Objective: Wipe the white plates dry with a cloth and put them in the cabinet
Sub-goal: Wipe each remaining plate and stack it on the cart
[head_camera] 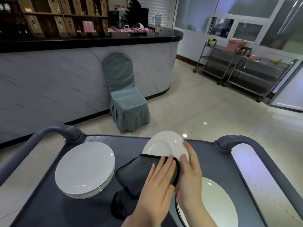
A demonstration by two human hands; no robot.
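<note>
While left hand (161, 182) presses cloth (139, 171) on plate (164, 143), stack (85, 166) beside, chair (126, 94) beyond

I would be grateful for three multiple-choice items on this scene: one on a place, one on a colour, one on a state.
1. Where is the stack of white plates? A) on the cart, at its left side B) in a sink C) inside a cabinet
2. What colour is the cloth under the left hand? A) pink B) dark grey C) yellow
3. How is the plate being wiped held? A) flat in the stack B) face down C) tilted up, right hand at its rim
Answers: 1 A, it stands left on the cart; 2 B, the cloth looks dark grey; 3 C, its far rim is raised.
</note>
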